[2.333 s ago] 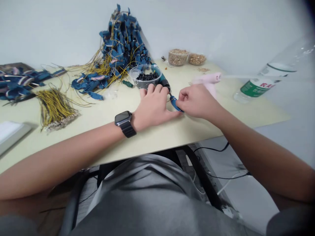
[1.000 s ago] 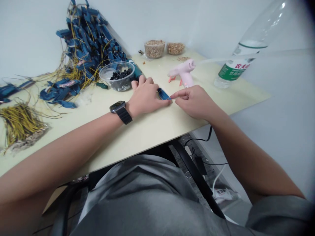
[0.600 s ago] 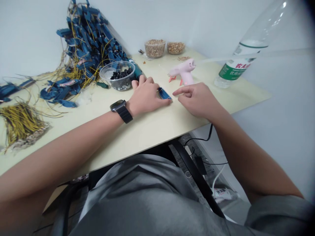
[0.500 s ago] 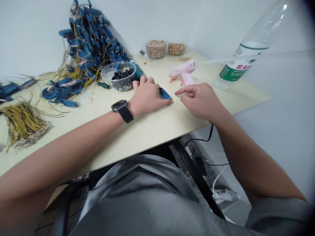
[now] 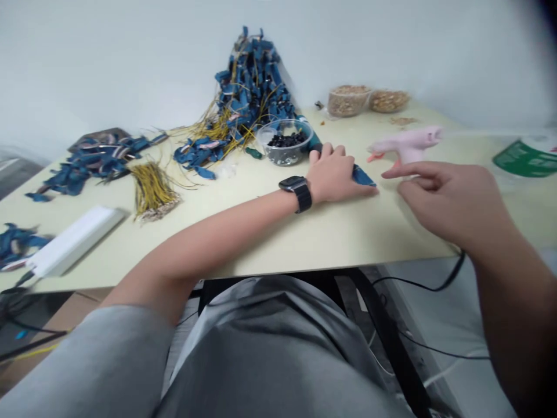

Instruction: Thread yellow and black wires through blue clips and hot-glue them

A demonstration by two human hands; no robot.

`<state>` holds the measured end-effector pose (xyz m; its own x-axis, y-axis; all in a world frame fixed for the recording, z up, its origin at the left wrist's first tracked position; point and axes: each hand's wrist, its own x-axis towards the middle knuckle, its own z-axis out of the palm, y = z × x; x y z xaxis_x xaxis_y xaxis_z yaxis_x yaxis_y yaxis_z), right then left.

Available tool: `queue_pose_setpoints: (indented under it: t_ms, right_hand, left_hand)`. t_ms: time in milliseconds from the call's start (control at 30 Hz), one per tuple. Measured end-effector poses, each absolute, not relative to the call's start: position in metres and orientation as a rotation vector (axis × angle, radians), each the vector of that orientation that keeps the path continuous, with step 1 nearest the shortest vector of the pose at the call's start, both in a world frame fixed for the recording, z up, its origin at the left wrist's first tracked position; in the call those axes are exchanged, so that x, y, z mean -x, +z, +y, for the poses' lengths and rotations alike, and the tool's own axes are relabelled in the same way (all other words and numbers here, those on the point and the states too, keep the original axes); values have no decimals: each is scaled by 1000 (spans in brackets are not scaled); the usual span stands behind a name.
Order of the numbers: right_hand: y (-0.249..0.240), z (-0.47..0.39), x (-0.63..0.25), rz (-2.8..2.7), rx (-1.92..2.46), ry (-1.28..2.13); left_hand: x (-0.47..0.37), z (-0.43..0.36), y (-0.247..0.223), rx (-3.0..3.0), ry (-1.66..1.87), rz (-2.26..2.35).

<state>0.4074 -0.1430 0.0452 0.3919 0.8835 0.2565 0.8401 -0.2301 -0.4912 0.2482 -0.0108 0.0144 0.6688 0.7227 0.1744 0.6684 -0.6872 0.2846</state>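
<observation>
My left hand (image 5: 333,177), with a dark watch (image 5: 298,190) on the wrist, rests low on the table. Its thumb and forefinger hold down a small blue cloth piece (image 5: 363,176); the other fingers are spread, and part of the piece is hidden. To the right, my right hand (image 5: 448,194) hovers apart from the piece. Its forefinger stretches out toward the cloth, while the other fingers curl in; nothing shows in its grasp. Just beyond it lies a pink glue gun (image 5: 407,145) with an orange trigger.
Behind my left hand stands a clear tub of small black parts (image 5: 285,142). Blue cloth pieces with yellow cords (image 5: 256,81) heap against the wall. A yellow cord bundle (image 5: 152,188) and a white box (image 5: 78,241) lie left. Two nut-filled tubs (image 5: 348,101) and a bottle (image 5: 526,158) stand right.
The view has swung left, so the table's contents sit further right and the white box shows. My left hand stays at the blue cloth piece; my right hand still points toward it.
</observation>
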Motion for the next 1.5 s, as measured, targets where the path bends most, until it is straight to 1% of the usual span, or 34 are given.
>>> queue_pose_setpoints:
  t_ms: [100, 233, 433, 567, 667, 733, 867, 967, 1067, 1200, 1400, 1500]
  right_hand:
    - [47, -140, -401, -1465, 2029, 4]
    - [51, -128, -383, -1578, 1775, -82]
    - [91, -105, -310, -1782, 1646, 119]
    - [108, -78, -255, -1904, 1445, 153]
    - [96, -54, -228, -1955, 1353, 223]
    - [78, -42, -219, -1974, 1322, 272]
    - [41, -31, -220, -2074, 1303, 263]
    - [30, -31, -225, -2057, 1309, 309]
    - [30, -31, -226, -2029, 1325, 356]
    - [32, -32, -224, -2049, 1294, 336]
    - [34, -30, -226, -1994, 1281, 324]
    - [35, -29, -228, -1980, 1271, 322]
  left_hand:
    - [-238, -12, 22, -2677, 450, 1156]
    - [-203, -15, 42, -2664, 604, 1173]
    - [-99, -11, 75, -2542, 817, 1324]
    - [-13, 18, 69, -2472, 945, 1557]
    - [38, 40, 52, -2393, 1089, 1778]
    - [57, 47, 42, -2357, 1152, 1818]
    - [63, 44, 33, -2270, 1117, 1780]
    - [52, 38, 34, -2235, 1145, 1750]
    - [43, 36, 32, -2236, 1158, 1745]
    - [41, 38, 28, -2234, 1131, 1737]
    - [68, 44, 29, -2259, 1168, 1800]
    - [85, 50, 25, -2280, 1097, 1877]
